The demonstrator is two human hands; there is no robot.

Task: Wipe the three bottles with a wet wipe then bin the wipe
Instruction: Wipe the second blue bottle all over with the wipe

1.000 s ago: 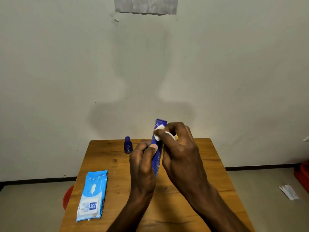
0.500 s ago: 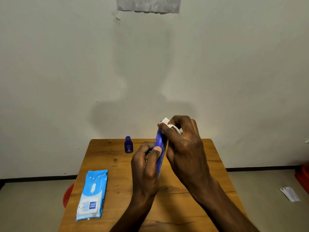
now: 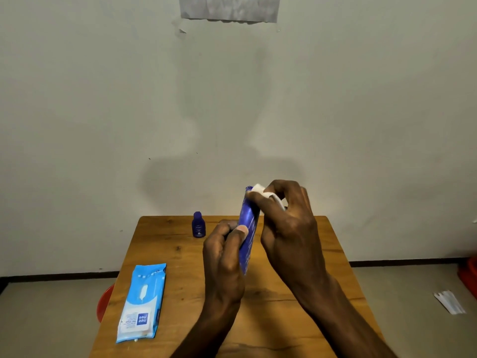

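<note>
My left hand point(image 3: 223, 259) grips the lower part of a tall blue bottle point(image 3: 248, 228), held upright above the wooden table point(image 3: 180, 259). My right hand point(image 3: 289, 228) presses a white wet wipe point(image 3: 259, 189) against the bottle's top end. A small dark blue bottle point(image 3: 198, 225) stands at the table's far edge, left of my hands. A third bottle is hidden from view.
A light blue pack of wet wipes point(image 3: 142, 303) lies on the table's left side. A red round object point(image 3: 104, 303) shows below the table's left edge. White paper point(image 3: 449, 302) lies on the floor at right, beside something red point(image 3: 468, 275).
The right hand has slid the wipe up the blue bottle to its top end. The left hand keeps its hold on the bottle's lower part.
</note>
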